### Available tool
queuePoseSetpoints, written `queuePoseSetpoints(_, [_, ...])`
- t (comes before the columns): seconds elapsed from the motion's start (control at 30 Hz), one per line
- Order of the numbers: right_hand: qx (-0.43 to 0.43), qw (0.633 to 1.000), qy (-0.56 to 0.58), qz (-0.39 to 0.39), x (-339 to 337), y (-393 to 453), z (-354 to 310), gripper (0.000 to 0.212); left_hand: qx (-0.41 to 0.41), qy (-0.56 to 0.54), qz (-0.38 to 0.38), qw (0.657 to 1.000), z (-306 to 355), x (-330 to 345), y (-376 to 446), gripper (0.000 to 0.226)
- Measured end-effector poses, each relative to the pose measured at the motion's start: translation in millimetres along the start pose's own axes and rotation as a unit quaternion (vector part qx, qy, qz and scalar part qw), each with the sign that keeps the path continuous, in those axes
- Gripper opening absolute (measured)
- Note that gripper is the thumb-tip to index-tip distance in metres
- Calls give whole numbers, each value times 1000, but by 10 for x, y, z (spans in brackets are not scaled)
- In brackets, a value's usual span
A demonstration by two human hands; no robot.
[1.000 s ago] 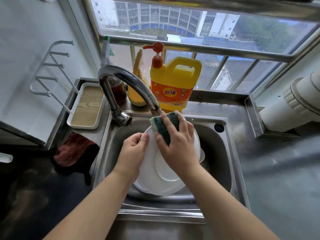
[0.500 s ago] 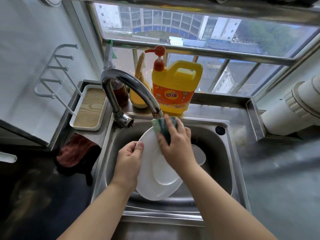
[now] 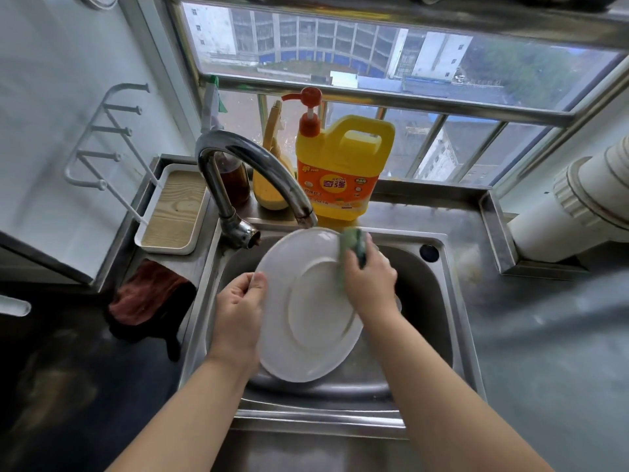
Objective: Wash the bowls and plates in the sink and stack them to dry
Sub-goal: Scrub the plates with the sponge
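A white plate [image 3: 306, 308] is held tilted over the steel sink [image 3: 439, 301], its underside with the foot ring facing me. My left hand [image 3: 238, 311] grips the plate's left rim, thumb on top. My right hand [image 3: 369, 281] holds a green sponge [image 3: 354, 247] and presses it against the plate's upper right rim. The plate's top edge sits just under the tap's spout [image 3: 306, 216]. Part of another white dish [image 3: 398, 304] peeks out behind my right wrist, low in the sink.
A yellow detergent jug with a red pump [image 3: 340, 172] stands behind the sink, next to a yellow brush [image 3: 272, 185] and a dark bottle [image 3: 235, 182]. A wood-lined tray with a white rack [image 3: 173, 209] sits at the left, with a reddish cloth [image 3: 146, 291] below. Grey counter [image 3: 544, 335] lies right.
The plate has been turned and tipped, showing more of its underside. My right hand with the sponge has slid from the plate's top left toward its upper right rim.
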State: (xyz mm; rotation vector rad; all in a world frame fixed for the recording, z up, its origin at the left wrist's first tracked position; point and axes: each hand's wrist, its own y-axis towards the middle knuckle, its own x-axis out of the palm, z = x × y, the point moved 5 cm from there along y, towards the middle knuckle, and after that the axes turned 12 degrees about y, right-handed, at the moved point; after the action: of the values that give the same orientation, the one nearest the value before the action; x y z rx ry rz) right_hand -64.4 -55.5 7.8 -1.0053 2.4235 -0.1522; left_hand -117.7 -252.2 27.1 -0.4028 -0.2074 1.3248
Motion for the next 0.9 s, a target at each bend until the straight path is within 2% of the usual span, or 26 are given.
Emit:
queuePoseSetpoints(0.07, [83, 996, 43, 5, -98, 9, 292, 60, -27, -68, 15, 997, -1, -37, 52, 30])
queuePoseSetpoints(0.2, [150, 967, 207, 15, -94, -187, 569, 55, -49, -136, 20, 989, -22, -31, 96, 25])
queuePoseSetpoints(0.27, [151, 950, 273, 28, -107, -219, 605, 57, -47, -145, 3, 988, -62, -1, 54, 27])
queuePoseSetpoints(0.33, [109, 947, 301, 41, -191, -177, 551, 59, -55, -157, -43, 985, -145, 0, 6, 24])
queuePoseSetpoints(0.4, [37, 958, 282, 30, -335, -113, 417, 60, -67, -163, -130, 976, -220, -35, -57, 13])
queuePoseSetpoints(0.47, [-37, 972, 232, -14, -490, -45, 242, 61, -86, -109, -217, 966, -266, -111, -67, 40])
queuePoseSetpoints(0.5, [-69, 977, 196, -46, -552, -18, 156, 62, -94, -65, -251, 961, -259, -130, -53, 45])
queuePoseSetpoints(0.57, [-117, 980, 119, -108, -618, 4, 9, 66, -97, 8, -289, 952, -168, -106, 2, 41])
queuePoseSetpoints(0.67, [-182, 971, 2, -154, -578, -46, -210, 70, -45, 30, -243, 968, 101, 40, 126, 34])
queuePoseSetpoints(0.8, [-163, 985, -5, -64, -470, -90, -307, 65, 14, 33, -176, 984, 216, 223, 82, 23])
queuePoseSetpoints(0.9, [-142, 989, -11, -41, -365, -153, -287, 63, 18, 43, -155, 987, 151, 212, 53, 19])
